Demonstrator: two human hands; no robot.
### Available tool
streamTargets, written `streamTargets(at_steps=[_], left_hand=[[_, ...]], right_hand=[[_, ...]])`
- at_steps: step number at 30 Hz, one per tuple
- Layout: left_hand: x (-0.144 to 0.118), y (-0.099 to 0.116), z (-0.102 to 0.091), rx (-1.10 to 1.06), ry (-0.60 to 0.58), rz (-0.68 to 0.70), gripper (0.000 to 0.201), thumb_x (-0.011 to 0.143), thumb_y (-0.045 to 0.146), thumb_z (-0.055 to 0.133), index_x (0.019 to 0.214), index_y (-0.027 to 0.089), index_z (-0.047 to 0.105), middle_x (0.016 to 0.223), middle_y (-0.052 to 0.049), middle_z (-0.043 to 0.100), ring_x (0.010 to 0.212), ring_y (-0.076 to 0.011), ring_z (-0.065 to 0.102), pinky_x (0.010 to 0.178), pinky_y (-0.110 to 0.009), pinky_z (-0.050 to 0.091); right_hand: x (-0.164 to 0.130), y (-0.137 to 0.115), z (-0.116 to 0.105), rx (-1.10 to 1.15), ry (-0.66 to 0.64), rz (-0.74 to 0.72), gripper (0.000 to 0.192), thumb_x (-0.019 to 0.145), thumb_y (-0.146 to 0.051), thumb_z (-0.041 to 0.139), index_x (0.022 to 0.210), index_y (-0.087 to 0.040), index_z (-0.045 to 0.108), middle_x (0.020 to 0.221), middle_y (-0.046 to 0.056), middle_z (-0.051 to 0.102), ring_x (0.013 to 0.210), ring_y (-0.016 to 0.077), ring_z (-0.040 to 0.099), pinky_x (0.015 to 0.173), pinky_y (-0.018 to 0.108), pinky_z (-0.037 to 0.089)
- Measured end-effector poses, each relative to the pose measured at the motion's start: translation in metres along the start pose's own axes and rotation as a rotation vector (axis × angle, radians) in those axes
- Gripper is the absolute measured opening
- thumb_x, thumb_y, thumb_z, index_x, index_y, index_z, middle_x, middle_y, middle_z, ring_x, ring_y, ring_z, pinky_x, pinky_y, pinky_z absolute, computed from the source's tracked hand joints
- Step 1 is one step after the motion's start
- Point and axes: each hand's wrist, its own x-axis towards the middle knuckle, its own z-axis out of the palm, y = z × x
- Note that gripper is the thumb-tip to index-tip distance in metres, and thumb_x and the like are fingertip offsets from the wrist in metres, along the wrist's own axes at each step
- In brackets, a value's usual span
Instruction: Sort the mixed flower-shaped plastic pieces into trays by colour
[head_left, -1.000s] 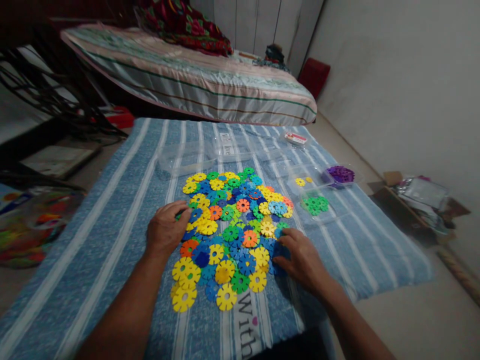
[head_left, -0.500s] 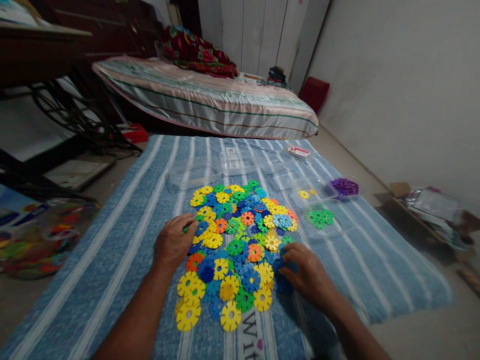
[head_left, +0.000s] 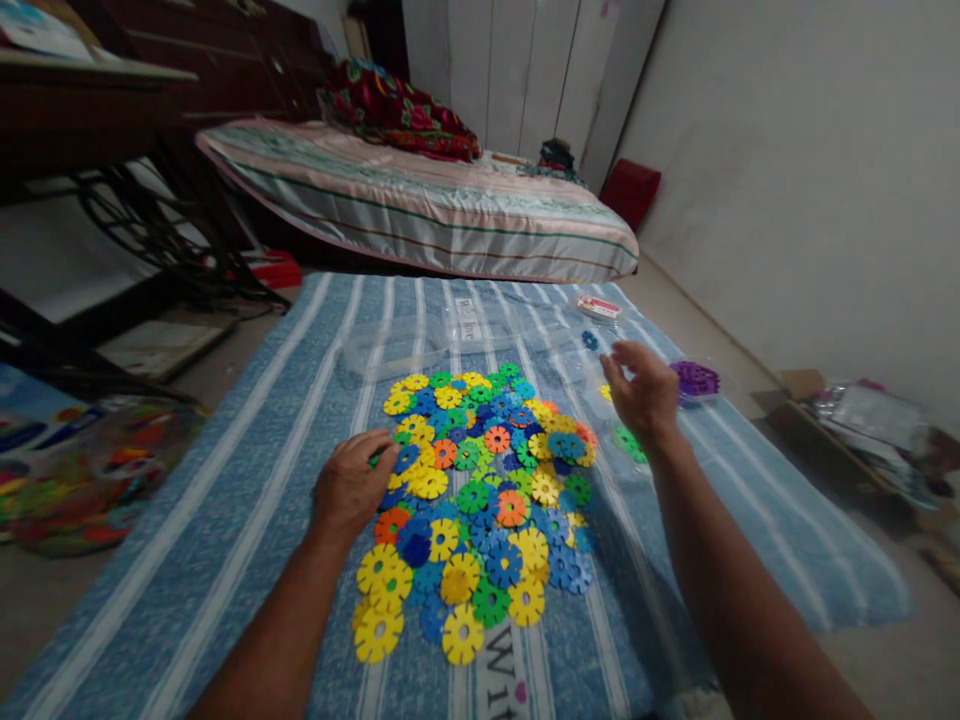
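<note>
Left hand (head_left: 351, 490), right hand (head_left: 643, 392): both bare, no rings, no watch; forearms bare, no sleeves visible.

Flat multicoloured plastic discs (head_left: 480, 500) heaped on striped cloth, one blue disc (head_left: 589, 340) airborne

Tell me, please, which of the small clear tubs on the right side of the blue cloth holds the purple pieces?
It is the farthest-right tub, just beyond the raised right hand; the tub beside the hand holds green pieces instead.
</note>
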Motion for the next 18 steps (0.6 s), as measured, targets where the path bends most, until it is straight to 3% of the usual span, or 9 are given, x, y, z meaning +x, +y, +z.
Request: streamTargets(at_steps=[5,7,13,18], left_hand=[[-0.001,0.000,0.002,0.005,-0.006,-0.020,0.030,0.080,0.043,0.048,0.082,0.022,0.069,0.106,-0.008,0.073,0.105,-0.0257,0.065,0.099,-0.039,0.049],[0.000,0.001,0.003,0.002,-0.002,-0.025,0.028,0.079,0.041,0.048,0.082,0.023,0.070,0.106,-0.007,0.073,0.104,-0.0252,0.065,0.099,-0.039,0.049],[-0.001,0.004,0.002,-0.005,-0.005,-0.034,0.027,0.079,0.040,0.049,0.083,0.024,0.070,0.106,-0.005,0.073,0.105,-0.0241,0.065,0.100,-0.037,0.048],[-0.001,0.004,0.002,0.000,-0.006,-0.034,0.030,0.079,0.042,0.047,0.082,0.022,0.070,0.107,-0.007,0.073,0.105,-0.0255,0.065,0.099,-0.039,0.049]], right_hand=[[-0.066,-0.007,-0.011,0.067,-0.423,-0.012,0.018,0.088,-0.032,0.052,0.083,-0.021,0.066,0.083,0.006,0.071,0.074,0.0211,0.066,0.069,0.032,0.052],[-0.094,-0.013,-0.019,0.051,-0.519,-0.029,0.016,0.088,-0.029,0.053,0.087,-0.021,0.067,0.086,0.007,0.071,0.077,0.0217,0.066,0.072,0.033,0.053],[-0.141,-0.031,-0.035,0.093,-0.684,-0.237,0.017,0.086,-0.021,0.061,0.102,-0.020,0.066,0.115,0.012,0.063,0.113,0.0283,0.057,0.095,0.045,0.050],[-0.151,-0.037,-0.034,-0.009,-0.755,-0.205,0.035,0.077,-0.018,0.071,0.111,-0.020,0.062,0.127,0.015,0.056,0.128,0.0335,0.045,0.104,0.053,0.044]])
